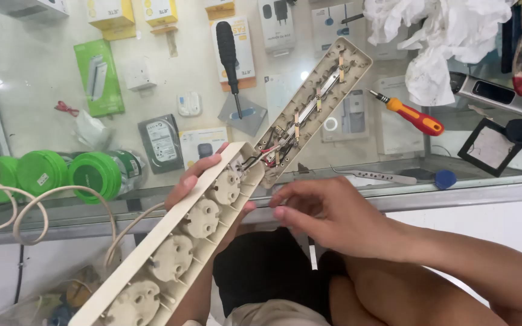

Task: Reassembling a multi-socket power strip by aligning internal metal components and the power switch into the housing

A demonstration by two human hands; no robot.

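Note:
My left hand (196, 176) grips the cream socket cover (176, 244) of an opened power strip from underneath, its round socket inserts facing up. The strip's other half, a cream base shell (318, 102) with metal contact bars and red and black wires (267, 154), lies open on the glass counter, hinged against the cover by the wires. My right hand (327, 217) hovers just below the wired end, fingers loosely curled, holding nothing that I can see.
On the glass counter (394, 196) lie a black-handled screwdriver (229, 60), an orange-handled screwdriver (411, 115), tweezers (376, 175) and crumpled white cloth (442, 42). Green spools (67, 172) and a white cable (37, 208) sit at the left. Boxed goods show beneath the glass.

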